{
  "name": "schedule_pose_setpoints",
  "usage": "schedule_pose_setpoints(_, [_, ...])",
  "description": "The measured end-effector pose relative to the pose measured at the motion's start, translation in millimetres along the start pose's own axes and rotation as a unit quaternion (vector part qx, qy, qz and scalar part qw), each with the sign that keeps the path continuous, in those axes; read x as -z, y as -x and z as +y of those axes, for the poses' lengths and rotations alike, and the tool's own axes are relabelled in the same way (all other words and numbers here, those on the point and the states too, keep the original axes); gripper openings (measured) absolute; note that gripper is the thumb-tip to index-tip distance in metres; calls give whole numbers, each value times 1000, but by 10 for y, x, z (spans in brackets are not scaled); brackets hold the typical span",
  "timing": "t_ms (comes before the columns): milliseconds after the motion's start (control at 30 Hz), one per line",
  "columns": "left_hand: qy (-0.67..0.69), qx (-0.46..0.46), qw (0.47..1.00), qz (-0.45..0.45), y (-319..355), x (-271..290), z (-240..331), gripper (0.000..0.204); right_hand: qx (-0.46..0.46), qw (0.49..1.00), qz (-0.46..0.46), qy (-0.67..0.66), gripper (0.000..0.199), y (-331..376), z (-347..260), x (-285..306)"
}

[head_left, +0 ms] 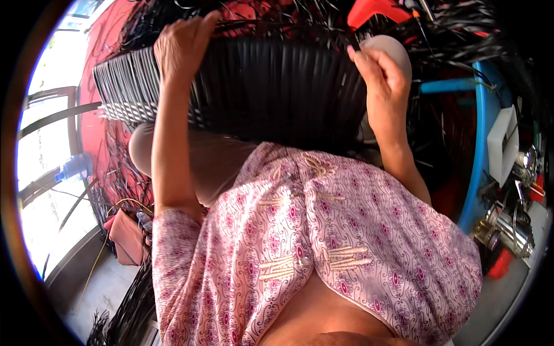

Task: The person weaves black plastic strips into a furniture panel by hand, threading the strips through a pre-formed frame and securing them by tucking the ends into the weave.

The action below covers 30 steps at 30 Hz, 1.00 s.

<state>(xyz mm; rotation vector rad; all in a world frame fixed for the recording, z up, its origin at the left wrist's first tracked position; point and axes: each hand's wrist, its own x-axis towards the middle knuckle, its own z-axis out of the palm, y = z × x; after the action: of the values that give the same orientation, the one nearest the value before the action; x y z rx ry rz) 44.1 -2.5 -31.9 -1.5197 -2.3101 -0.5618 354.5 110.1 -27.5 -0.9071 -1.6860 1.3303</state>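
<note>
Across my lap lies a black woven basket-like piece [259, 86], made of close, flat plastic strips, with a checkered grey and black weave along its lower left side. My left hand [182, 49] is closed over its far edge near the left end, fingertips partly hidden behind it. At the far right corner, my right hand [381, 75] is closed in a pinch on a thin black strip [345, 41]; the strip is hard to follow against the dark weave. Loose black strips [277, 26] trail along the far edge between both hands. The underside of the piece is hidden.
Tangled black strips [461, 29] heap at the far right beside a red plastic object [378, 12]. A blue frame [482, 144] on the right stands next to a white block [503, 144] and metal parts [513, 233]. Left are a pink bag [128, 237] and a blue bottle [74, 167].
</note>
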Motion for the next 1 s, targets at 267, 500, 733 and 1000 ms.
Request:
schedule_pose_setpoints(267, [83,76,992,-60,-778,-572,95,49,-187,976,8,-108,17,-880,355,114])
schedule_pose_setpoints(500, [47,-77,994,-68,-915,-1080,-583,50,-184,957,-66,-214,18,-1168,665,274])
schedule_pose_setpoints(733, [0,-103,991,-88,-912,-1170,-801,36,-144,983,-12,-117,22,-905,460,491])
schedule_pose_setpoints(1000, [-57,-222,939,255,-787,-536,151,33,-38,994,-96,36,19,-271,389,492])
